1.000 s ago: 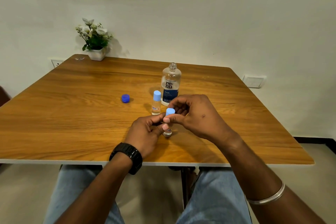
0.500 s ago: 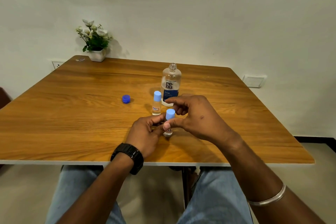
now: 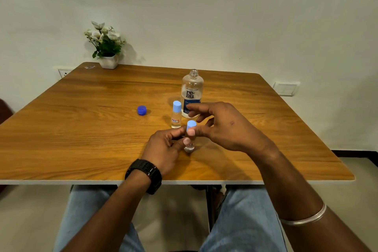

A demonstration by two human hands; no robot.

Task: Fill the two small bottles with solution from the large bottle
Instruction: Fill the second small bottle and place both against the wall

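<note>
Near the front edge of a wooden table (image 3: 81,139), a small bottle (image 3: 189,146) stands upright. The left hand (image 3: 163,147) grips its body from nine o'clock. The right hand (image 3: 221,127) pinches its light blue cap (image 3: 191,124) between thumb and, apparently, forefinger, other fingers spread. At twelve o'clock stands a second small bottle (image 3: 176,114), capped, and just beyond it the large bottle (image 3: 192,92), uncapped. Its dark blue cap (image 3: 142,110) lies at ten o'clock, well apart.

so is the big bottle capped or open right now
Open. The large bottle stands upright with its threaded neck bare, and a dark blue cap lies apart on the table to its left.
</note>
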